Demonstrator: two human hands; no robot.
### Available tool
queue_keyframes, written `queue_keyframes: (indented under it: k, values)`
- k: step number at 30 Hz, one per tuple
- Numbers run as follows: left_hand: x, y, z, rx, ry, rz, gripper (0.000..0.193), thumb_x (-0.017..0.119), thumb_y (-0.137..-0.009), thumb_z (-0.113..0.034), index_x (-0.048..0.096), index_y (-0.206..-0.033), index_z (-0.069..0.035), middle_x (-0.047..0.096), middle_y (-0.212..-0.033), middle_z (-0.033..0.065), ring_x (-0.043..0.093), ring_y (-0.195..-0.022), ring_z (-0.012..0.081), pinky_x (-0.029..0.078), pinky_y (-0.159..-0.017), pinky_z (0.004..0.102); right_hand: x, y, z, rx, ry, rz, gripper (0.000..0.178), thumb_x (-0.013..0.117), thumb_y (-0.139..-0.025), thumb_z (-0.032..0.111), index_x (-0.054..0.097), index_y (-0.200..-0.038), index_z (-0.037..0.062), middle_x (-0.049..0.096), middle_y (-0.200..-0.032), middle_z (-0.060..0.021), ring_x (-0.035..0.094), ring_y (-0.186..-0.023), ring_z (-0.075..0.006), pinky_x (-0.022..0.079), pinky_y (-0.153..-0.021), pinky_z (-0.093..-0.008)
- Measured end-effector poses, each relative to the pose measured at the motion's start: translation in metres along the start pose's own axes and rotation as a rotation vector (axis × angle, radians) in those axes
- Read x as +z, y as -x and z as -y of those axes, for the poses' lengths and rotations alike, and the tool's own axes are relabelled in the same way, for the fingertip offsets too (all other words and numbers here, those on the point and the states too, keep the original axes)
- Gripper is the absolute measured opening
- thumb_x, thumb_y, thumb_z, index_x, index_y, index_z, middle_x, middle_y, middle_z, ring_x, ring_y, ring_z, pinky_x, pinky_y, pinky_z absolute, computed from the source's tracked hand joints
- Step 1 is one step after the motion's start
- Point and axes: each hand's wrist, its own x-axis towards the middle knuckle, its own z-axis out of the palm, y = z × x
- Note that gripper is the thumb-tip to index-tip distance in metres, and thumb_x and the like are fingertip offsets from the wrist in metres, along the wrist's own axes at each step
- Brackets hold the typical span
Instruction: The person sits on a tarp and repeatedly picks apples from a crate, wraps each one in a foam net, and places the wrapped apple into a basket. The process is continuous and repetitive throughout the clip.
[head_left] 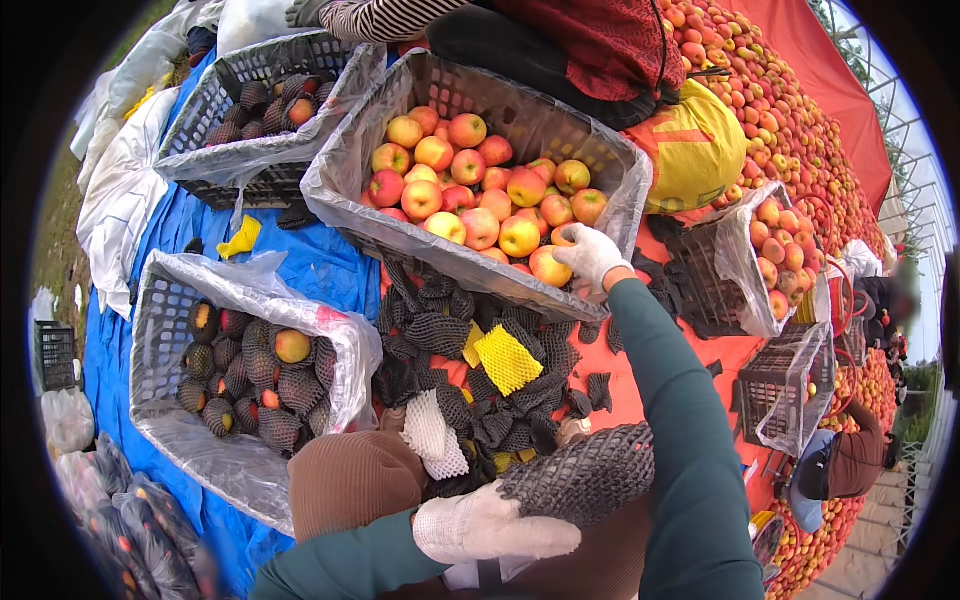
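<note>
My left hand (485,528), in a white knit glove, is low in the view over my lap. It is closed on a thick stack of black foam net sleeves (590,474), its thumb stretched along the near side. My right hand (593,256), gloved alike, reaches into the large plastic-lined crate (440,235). Its fingers are on a red-yellow apple (550,266) at the crate's near right edge, with part of the grip hidden. Many bare apples (480,190) fill the middle of that crate.
At the left, a lined crate (160,385) holds apples in black nets; another such crate (185,145) stands beyond. Loose black nets (440,335) and a yellow net (508,360) lie before me. Another person (600,50) sits across. A huge apple pile (770,120) rises right.
</note>
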Motion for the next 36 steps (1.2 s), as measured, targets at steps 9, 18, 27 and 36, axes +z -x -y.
queue_keyframes:
  k: [9, 18, 27, 36]
  values:
    - [-0.022, 0.000, -0.030, -0.569, 0.157, -0.135, 0.065, 0.054, -0.082, -0.023, 0.028, -0.137, -0.001, 0.049, -0.125, 0.0131, 0.054, -0.098, 0.0166, 0.046, -0.079, 0.0287, 0.058, -0.045, 0.016, 0.087, 0.456, 0.239, 0.057, 0.065, -0.067, 0.039, 0.055, -0.111, 0.0028, 0.051, -0.120, -0.0187, 0.054, -0.107, -0.0320, 0.045, -0.089, -0.0378]
    - [-0.030, 0.015, -0.004, 0.250, -0.922, -0.321, 0.038, 0.050, -0.081, -0.002, 0.052, -0.119, -0.006, 0.061, -0.108, 0.0127, 0.065, -0.083, 0.0250, 0.052, -0.073, 0.0321, -0.014, -0.005, 0.022, 0.258, -0.591, 0.160, 0.064, 0.058, -0.075, 0.034, 0.038, -0.131, 0.0105, 0.057, -0.102, -0.0172, 0.058, -0.049, -0.0239, 0.050, -0.042, -0.0363]
    - [-0.026, 0.005, 0.001, 0.720, -1.816, -0.348, 0.034, 0.056, -0.083, -0.019, 0.057, -0.118, -0.019, 0.065, -0.101, -0.0006, 0.064, -0.067, 0.0158, 0.052, -0.059, 0.0319, -0.077, 0.221, 0.140, -0.221, -1.592, 0.296, 0.074, 0.066, -0.074, 0.032, 0.033, -0.132, 0.0000, 0.047, -0.124, -0.0133, 0.048, -0.115, -0.0241, 0.037, -0.099, -0.0357]
    - [0.085, 0.071, -0.001, 0.503, -0.193, -0.406, 0.058, 0.067, -0.071, -0.014, 0.043, -0.122, 0.000, 0.054, -0.113, 0.0108, 0.055, -0.097, 0.0164, 0.047, -0.084, 0.0306, -0.037, 0.341, 0.170, -0.432, -1.504, -0.292, 0.040, 0.039, -0.095, 0.028, 0.046, -0.121, -0.0020, 0.049, -0.122, -0.0119, 0.046, -0.114, -0.0211, 0.034, -0.099, -0.0334]
